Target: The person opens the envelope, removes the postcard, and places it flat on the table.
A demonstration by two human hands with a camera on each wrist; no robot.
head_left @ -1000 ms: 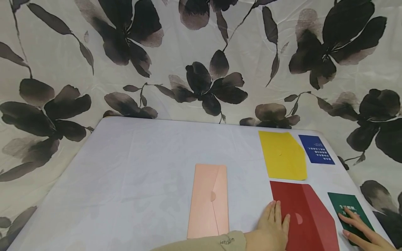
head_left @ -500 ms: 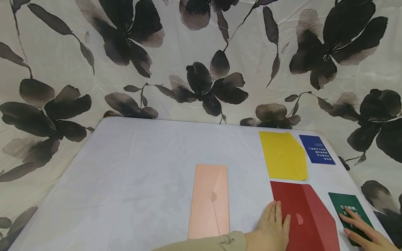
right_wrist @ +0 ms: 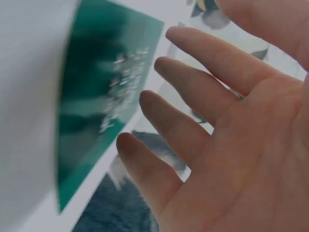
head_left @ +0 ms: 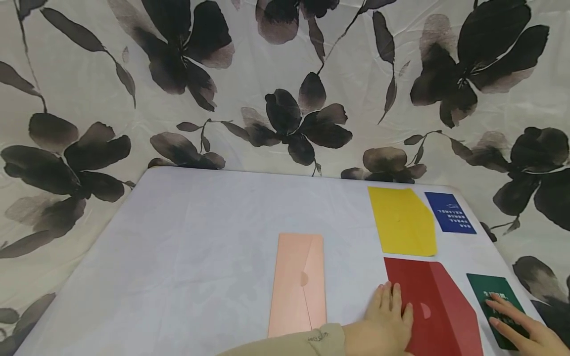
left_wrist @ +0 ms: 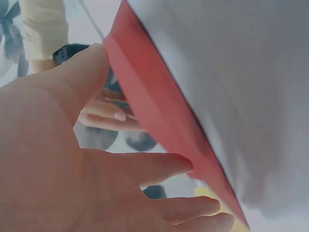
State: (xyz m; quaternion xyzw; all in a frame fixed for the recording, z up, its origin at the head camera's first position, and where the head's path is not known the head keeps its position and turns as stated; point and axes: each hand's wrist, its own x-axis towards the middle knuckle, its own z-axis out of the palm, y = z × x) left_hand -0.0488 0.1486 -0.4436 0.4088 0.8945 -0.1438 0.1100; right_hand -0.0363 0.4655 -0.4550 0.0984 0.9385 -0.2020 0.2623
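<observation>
Near the front right lies a red envelope (head_left: 445, 316) with a semicircular tab. My left hand (head_left: 386, 316) rests along its left side with fingers straight. In the left wrist view, the thumb and fingertips of the left hand (left_wrist: 63, 140) reach the edge of the red envelope (left_wrist: 154, 96). Farther right is a green card (head_left: 494, 284) with white printed characters. My right hand (head_left: 527, 329) extends over it, fingers spread and partly covering the print. The right wrist view has the right hand (right_wrist: 236, 135) spread, fingertips beside the green card (right_wrist: 91, 67).
A pink envelope (head_left: 289, 282) lies left of the red one, its lower end overlapped by the left sleeve (head_left: 285, 346). Behind are a yellow envelope (head_left: 401, 222) and a blue card (head_left: 451, 212) on the white table (head_left: 200, 257). Flower-patterned cloth (head_left: 356, 59) hangs behind.
My left hand has shifted very slightly, its fingers a touch farther over the red envelope's edge. The right hand has moved slightly right over the green card. The envelopes and cards keep their places.
</observation>
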